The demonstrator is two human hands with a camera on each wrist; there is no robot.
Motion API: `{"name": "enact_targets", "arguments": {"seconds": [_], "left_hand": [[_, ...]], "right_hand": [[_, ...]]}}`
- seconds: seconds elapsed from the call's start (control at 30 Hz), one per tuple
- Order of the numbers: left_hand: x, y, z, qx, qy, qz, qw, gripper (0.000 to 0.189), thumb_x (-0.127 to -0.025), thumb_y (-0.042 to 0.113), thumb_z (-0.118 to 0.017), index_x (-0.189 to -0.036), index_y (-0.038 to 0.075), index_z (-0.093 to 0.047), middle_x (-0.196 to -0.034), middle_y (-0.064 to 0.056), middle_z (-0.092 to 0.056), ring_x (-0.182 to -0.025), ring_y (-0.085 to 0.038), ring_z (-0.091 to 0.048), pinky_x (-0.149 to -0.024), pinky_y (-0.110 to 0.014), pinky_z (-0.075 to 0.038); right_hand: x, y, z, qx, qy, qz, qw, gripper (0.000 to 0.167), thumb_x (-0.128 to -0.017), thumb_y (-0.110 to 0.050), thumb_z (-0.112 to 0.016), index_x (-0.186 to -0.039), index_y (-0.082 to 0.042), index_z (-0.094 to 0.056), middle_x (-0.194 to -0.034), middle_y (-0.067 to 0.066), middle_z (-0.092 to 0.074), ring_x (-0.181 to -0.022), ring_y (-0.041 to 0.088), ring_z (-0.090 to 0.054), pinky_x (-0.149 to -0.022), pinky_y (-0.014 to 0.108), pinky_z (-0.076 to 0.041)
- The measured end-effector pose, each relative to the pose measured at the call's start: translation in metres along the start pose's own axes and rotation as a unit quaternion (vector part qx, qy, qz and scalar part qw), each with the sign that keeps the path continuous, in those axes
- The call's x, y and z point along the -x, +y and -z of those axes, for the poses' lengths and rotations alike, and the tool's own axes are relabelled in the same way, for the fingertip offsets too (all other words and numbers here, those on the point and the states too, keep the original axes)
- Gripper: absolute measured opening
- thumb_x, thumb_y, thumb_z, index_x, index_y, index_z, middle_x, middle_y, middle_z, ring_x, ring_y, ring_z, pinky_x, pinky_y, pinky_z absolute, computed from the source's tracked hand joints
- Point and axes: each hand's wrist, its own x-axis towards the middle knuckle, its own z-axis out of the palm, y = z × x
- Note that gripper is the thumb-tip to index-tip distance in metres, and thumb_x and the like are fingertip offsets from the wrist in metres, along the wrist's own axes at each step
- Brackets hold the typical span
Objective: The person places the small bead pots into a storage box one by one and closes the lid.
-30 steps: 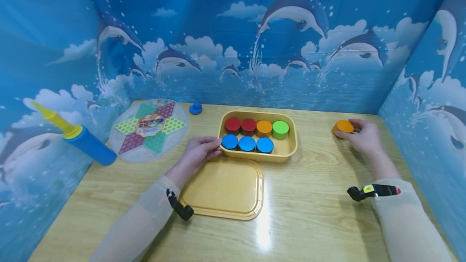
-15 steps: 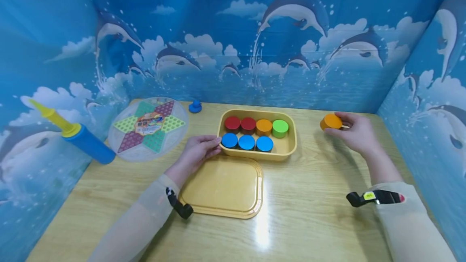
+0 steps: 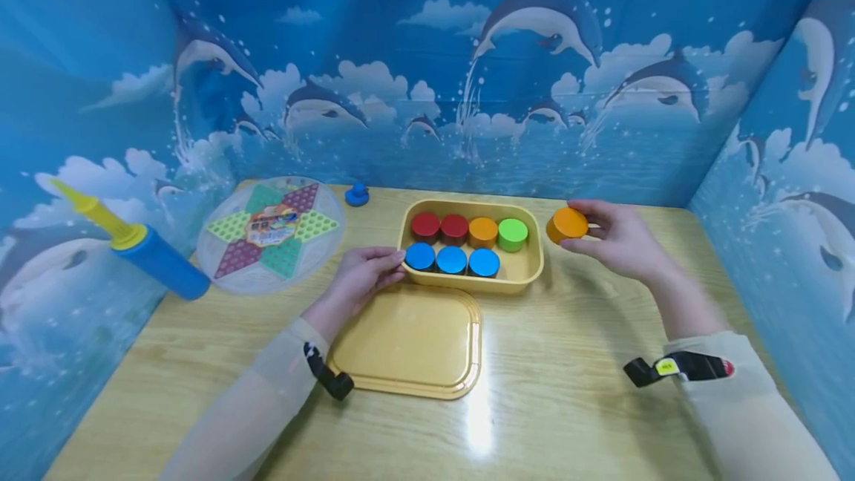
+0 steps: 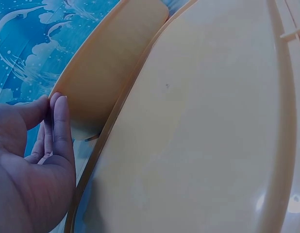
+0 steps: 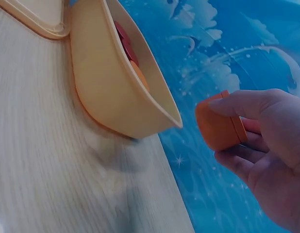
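My right hand (image 3: 621, 240) holds a small round orange tub (image 3: 568, 225) between thumb and fingers, just off the right end of a yellow plastic box (image 3: 494, 286). In the right wrist view a lid seam shows on the orange tub (image 5: 218, 124), raised beside the box wall (image 5: 111, 92). With thumb and fingertips my left hand (image 3: 364, 277) pinches the box's left rim, as the left wrist view also shows on the box (image 4: 106, 63). Inside sit two red tubs (image 3: 454, 228), an orange one (image 3: 483, 231), a green one (image 3: 513, 234) and three blue-topped ones (image 3: 451, 260).
A flat yellow lid (image 3: 407, 344) lies on the wooden table (image 3: 548, 399) in front of the box. Toward the left are a round Chinese checkers board (image 3: 270, 236), a blue and yellow hand pump (image 3: 160, 262) and a small blue duck (image 3: 357, 195). A dolphin-print curtain (image 3: 401, 43) encloses the table.
My right hand has carried the orange tub leftward from the table's right side to near the box's right end. The left hand stays at the box's left rim.
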Motion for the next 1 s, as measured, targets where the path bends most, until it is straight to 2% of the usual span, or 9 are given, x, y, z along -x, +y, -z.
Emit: {"name": "enact_targets", "arguments": {"seconds": [0.17,0.47,0.77,1.0], "left_hand": [[-0.001,0.000,0.001,0.000,0.001,0.002,1.0000,0.036,-0.102,0.008,-0.073,-0.133,-0.008,-0.065,-0.110,-0.017,-0.073,-0.088,-0.018,-0.075,-0.087,-0.031,-0.065],[-0.003,0.000,0.002,0.003,-0.001,0.002,1.0000,0.036,-0.101,0.008,-0.074,-0.132,-0.008,-0.065,-0.111,-0.018,-0.073,-0.089,-0.018,-0.075,-0.088,-0.032,-0.065],[-0.002,0.000,0.001,-0.004,0.003,0.008,1.0000,0.037,-0.101,0.009,-0.075,-0.132,-0.007,-0.065,-0.113,-0.018,-0.073,-0.090,-0.019,-0.075,-0.088,-0.032,-0.065],[-0.003,0.001,0.001,-0.008,0.007,0.011,0.9999,0.038,-0.101,0.011,-0.076,-0.133,-0.006,-0.065,-0.115,-0.019,-0.072,-0.091,-0.019,-0.075,-0.088,-0.032,-0.065]], "right_hand": [[-0.005,-0.009,-0.010,0.006,-0.045,0.046,0.9979,0.070,-0.094,-0.007,-0.082,-0.153,0.006,-0.047,-0.149,0.024,-0.054,-0.133,0.040,-0.055,-0.109,0.050,-0.051],[-0.023,-0.018,-0.024,0.028,-0.119,0.093,0.9881,0.063,-0.088,0.000,-0.084,-0.145,0.007,-0.057,-0.142,0.022,-0.060,-0.127,0.039,-0.060,-0.106,0.056,-0.055],[-0.042,-0.026,-0.037,0.078,-0.179,0.091,0.9765,0.060,-0.087,-0.009,-0.088,-0.140,0.005,-0.062,-0.134,0.017,-0.066,-0.117,0.032,-0.065,-0.103,0.054,-0.058],[-0.050,-0.029,-0.043,0.115,-0.214,0.085,0.9664,0.060,-0.087,-0.007,-0.087,-0.140,0.006,-0.062,-0.133,0.018,-0.067,-0.116,0.032,-0.065,-0.100,0.051,-0.059]]}}
